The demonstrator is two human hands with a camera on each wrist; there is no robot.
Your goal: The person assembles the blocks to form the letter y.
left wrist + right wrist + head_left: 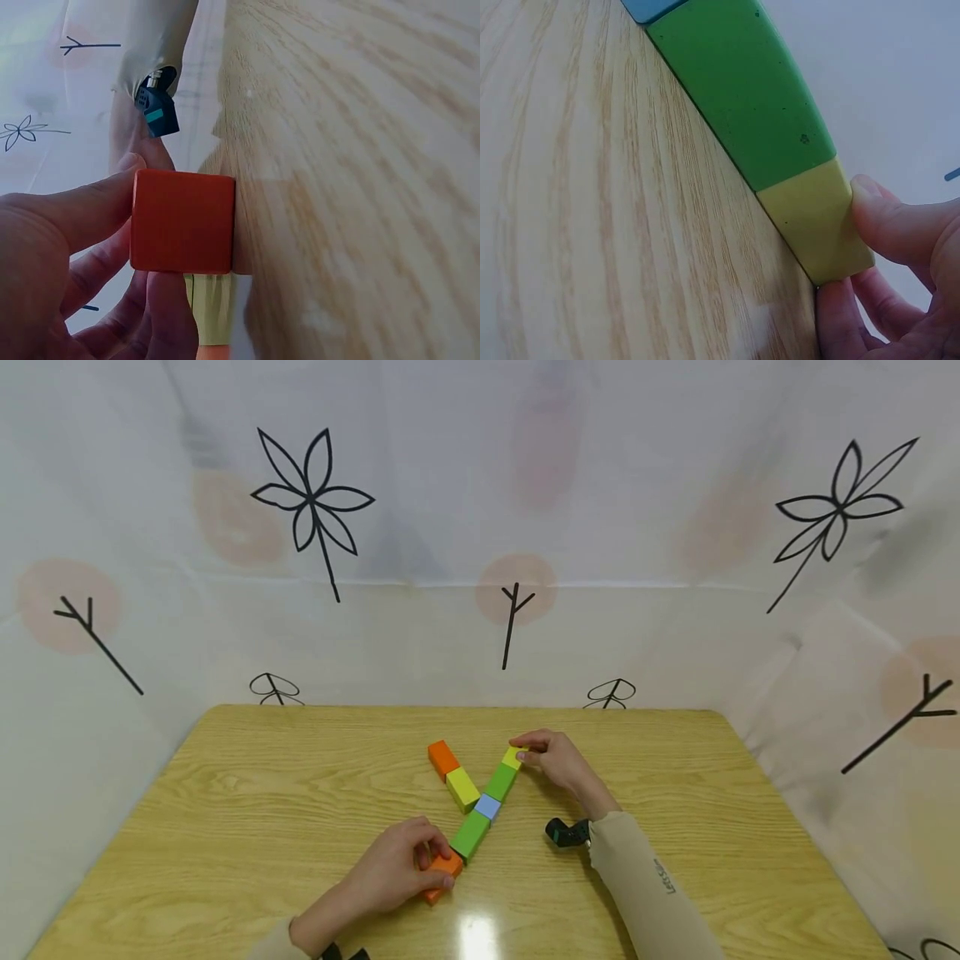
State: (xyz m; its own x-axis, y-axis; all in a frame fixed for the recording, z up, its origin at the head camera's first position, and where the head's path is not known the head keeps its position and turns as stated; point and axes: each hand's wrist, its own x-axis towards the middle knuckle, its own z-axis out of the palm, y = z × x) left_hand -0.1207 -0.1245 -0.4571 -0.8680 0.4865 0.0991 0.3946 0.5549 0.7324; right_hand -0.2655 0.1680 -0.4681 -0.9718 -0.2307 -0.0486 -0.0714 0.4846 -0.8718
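A slanting row of blocks lies on the table. At its near end my left hand holds an orange block between thumb and fingers, against the row. Beyond it come a green block, a small blue block and another green block. The far end is a small yellow block, which my right hand pinches with thumb and fingertips. Branching off to the far left near the blue block are a longer yellow block and, end to end with it, a second orange block.
The wooden table has rounded far corners. A pale cloth with drawn leaves and twigs hangs behind and at the sides. A small dark device sits at the right wrist by the sleeve.
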